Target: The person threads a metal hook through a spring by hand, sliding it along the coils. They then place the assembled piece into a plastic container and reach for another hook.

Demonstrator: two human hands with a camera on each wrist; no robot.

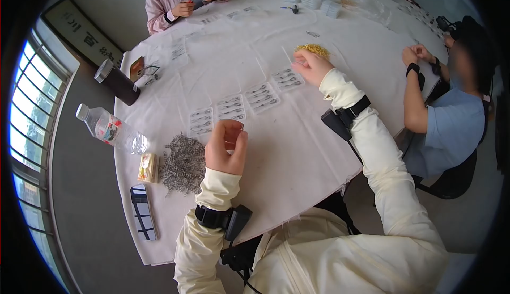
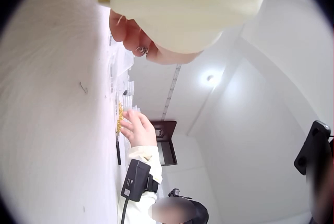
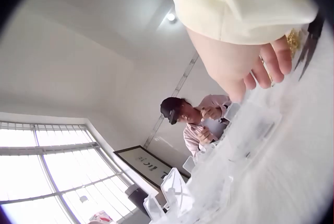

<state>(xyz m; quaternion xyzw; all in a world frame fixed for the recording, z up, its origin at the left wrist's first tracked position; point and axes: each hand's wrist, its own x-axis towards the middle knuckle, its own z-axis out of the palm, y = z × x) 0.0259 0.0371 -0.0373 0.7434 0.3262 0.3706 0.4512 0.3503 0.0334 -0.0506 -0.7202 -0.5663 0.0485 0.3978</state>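
My left hand (image 1: pixel 226 148) is raised beside a pile of small grey metal pieces (image 1: pixel 181 164). Its thumb and fingertip pinch a small silver wire-like piece (image 2: pixel 142 51). Farther off, my right hand (image 1: pixel 314 67) reaches to the near edge of a heap of small gold-coloured pieces (image 1: pixel 313 50), its fingers loosely extended. Between the hands runs a row of shallow clear plastic boxes (image 1: pixel 262 98), each with several dark, slender metal pieces inside. The box nearest the right hand (image 1: pixel 288 79) lies just below its fingers; another (image 1: pixel 230 108) lies just beyond the left hand.
On the left of the white-covered table (image 1: pixel 297 150) stand a dark tumbler (image 1: pixel 118 83), a leaning plastic bottle (image 1: pixel 112 130), a small packet (image 1: pixel 147 167) and a phone (image 1: pixel 144 211). Stacked clear boxes (image 1: pixel 313 0) are at the back. Other people sit across and to the right.
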